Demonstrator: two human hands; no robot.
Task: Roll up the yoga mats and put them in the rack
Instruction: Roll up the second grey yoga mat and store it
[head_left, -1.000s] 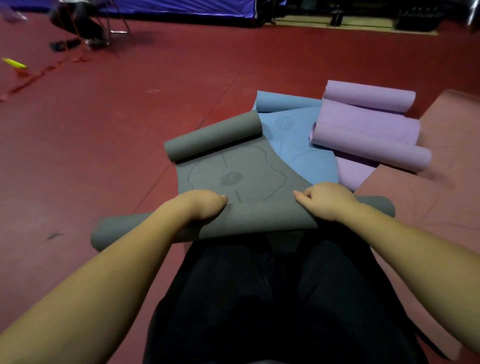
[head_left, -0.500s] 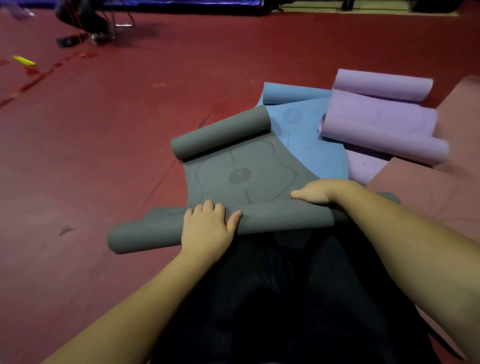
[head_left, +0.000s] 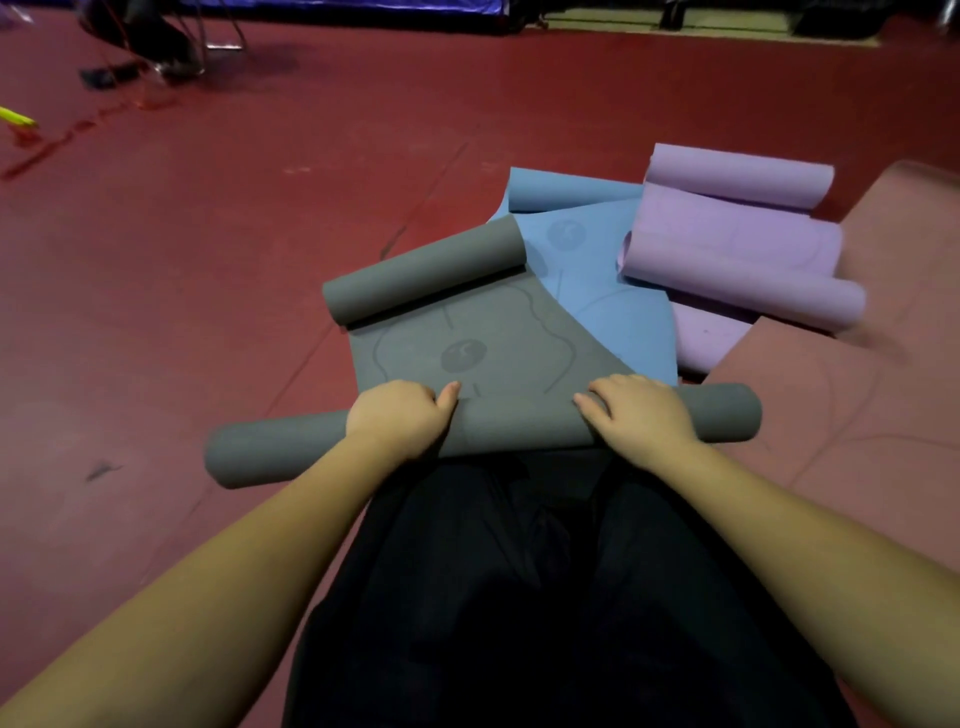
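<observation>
Left hand (head_left: 397, 418) sits on the near roll of the grey mat (head_left: 467, 358), fingers curled down over the top of the roll, thumb lying along its far edge pointing right; it grips the roll. Right hand (head_left: 636, 415) is placed the same way further right on the same roll, fingers curled over it, thumb pointing left toward the other thumb; it also grips the roll. The hands are apart, with bare grey roll between them and beyond each wrist. Grey mat lies on the floor just beyond the person's knees, rolled at both ends: the near roll runs left to right, its left end nearer the camera than its right end; the far roll is shorter in view and runs left to right too, right end further away. A flat stretch with a faint printed round mark joins the two rolls. Blue mat (head_left: 608, 291) lies partly under the grey mat's right side, its far end curled. Purple mat (head_left: 737, 244) lies right of the blue one, overlapping it, rolled at both ends. Pink mat (head_left: 852, 405) lies flat at far right, under the purple mat's near edge. Floor (head_left: 208, 249) is dark red sports surface with faint seams. Blue covering (head_left: 332, 8) runs along the far wall; chair legs (head_left: 218, 36) stand far left.
</observation>
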